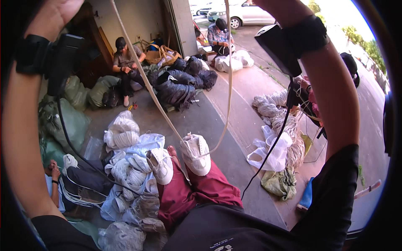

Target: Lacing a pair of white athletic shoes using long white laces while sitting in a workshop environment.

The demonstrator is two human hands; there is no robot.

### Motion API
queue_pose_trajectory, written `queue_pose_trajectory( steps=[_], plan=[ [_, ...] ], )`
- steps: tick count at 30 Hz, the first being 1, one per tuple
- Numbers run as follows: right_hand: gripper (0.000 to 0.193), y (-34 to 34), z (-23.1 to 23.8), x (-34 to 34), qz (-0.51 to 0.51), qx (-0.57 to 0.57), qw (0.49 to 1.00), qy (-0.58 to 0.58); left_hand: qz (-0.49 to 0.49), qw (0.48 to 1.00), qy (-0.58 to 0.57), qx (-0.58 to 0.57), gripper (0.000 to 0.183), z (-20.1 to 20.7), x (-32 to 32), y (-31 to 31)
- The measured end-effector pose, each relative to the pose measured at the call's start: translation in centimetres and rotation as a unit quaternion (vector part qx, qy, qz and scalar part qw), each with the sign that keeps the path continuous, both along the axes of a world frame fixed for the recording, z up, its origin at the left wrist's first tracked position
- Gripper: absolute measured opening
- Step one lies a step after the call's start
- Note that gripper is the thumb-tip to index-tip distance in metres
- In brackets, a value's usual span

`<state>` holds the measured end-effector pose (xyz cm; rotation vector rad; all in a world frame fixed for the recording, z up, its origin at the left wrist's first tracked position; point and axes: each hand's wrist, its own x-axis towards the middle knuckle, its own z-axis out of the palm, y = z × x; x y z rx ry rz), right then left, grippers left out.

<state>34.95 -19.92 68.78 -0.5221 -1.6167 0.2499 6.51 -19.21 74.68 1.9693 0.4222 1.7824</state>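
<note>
Both my arms are raised along the sides of the view. My left hand (58,11) shows only in part at the upper left, its fingers cut off by the top edge. Of my right arm I see up to the wrist; the hand lies beyond the top edge. Two white sneakers rest over my red trousers: the left sneaker (161,166) and the right sneaker (196,154), toes pointing toward me. From the right sneaker a long pale shoelace (146,79) rises in two strands, leaving the view at the top. What holds its ends is hidden.
Bundles of white cord (130,171) lie left of my legs, more cord coils (289,125) to the right. Green sacks (67,121) line the left side; dark bags (180,83) sit ahead. Several people sit around, one (125,62) by the wall. A black cable (272,150) hangs from each wrist device.
</note>
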Motion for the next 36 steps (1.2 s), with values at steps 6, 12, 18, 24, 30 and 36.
queue_pose_trajectory(
  steps=[6, 12, 18, 24, 30, 36],
  plan=[
    [0.029, -4.6, 3.4, -6.4, 0.042, 0.025, 0.998, 0.047, -0.080, 0.994, 0.057, -0.050, 0.010, 4.2, 2.1, -4.0],
    [0.029, -5.6, 6.0, -8.5, 0.055, 0.009, 0.996, 0.074, -0.142, 0.979, 0.111, -0.094, 0.007, 4.8, 1.9, -6.4],
    [0.024, -6.0, 7.9, -8.6, 0.006, 0.043, 0.996, 0.075, -0.103, 0.984, 0.132, -0.065, 0.021, 7.4, 0.2, -5.9],
    [0.025, -5.8, 8.4, -9.6, -0.033, 0.065, 0.991, 0.113, -0.088, 0.984, 0.142, -0.059, 0.024, 7.4, 0.0, -5.7],
    [0.024, -6.8, 8.8, -10.5, -0.017, 0.038, 0.993, 0.111, -0.073, 0.988, 0.131, -0.023, 0.026, 7.5, 0.1, -6.2],
    [0.024, -6.4, 8.3, -10.8, 0.022, 0.023, 0.994, 0.103, -0.067, 0.991, 0.116, -0.014, 0.025, 6.8, 0.3, -5.7]
  ],
)
